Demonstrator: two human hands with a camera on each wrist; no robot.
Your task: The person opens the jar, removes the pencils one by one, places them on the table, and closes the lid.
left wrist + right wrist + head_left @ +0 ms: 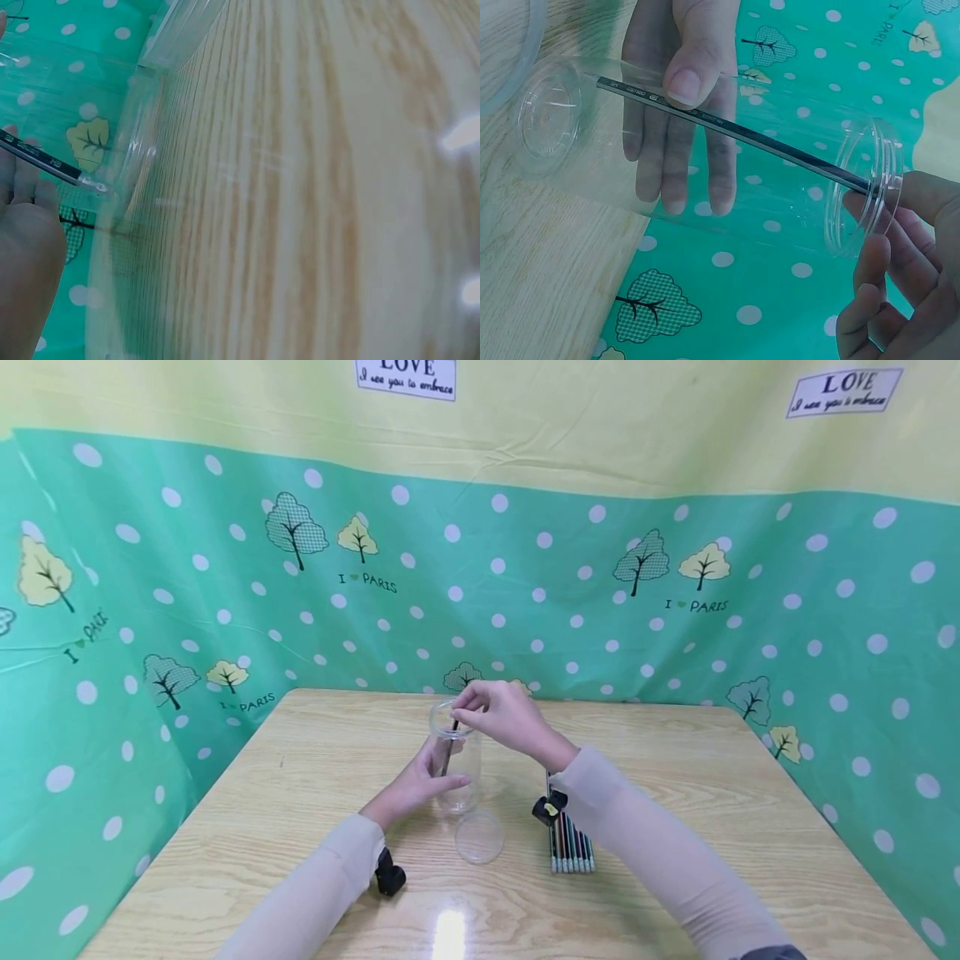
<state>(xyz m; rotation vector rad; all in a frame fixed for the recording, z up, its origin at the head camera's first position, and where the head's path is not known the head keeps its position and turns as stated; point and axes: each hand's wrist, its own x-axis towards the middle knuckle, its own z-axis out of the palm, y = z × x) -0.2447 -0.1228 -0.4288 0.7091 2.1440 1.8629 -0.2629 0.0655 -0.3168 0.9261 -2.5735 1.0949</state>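
My left hand (pixel 416 787) grips a clear plastic jar (pixel 468 760) from its left side, thumb across the near face and fingers behind. In the right wrist view, the jar (pixel 780 217) has a threaded open mouth. My right hand (pixel 510 717) is at that mouth and pinches the upper end of a dark pencil (pixel 735 133). Most of the pencil lies slanted inside the jar. Its pale eraser end (pixel 94 184) points toward the jar's base, and the right fingertips partly hide the other end.
A round clear lid (pixel 479 838) lies flat on the wooden table (pixel 315 768), just in front of the jar. To its right is a row of several dark pencils (pixel 572 852), partly covered by the right forearm. A polka-dot cloth (pixel 525 593) hangs behind the table.
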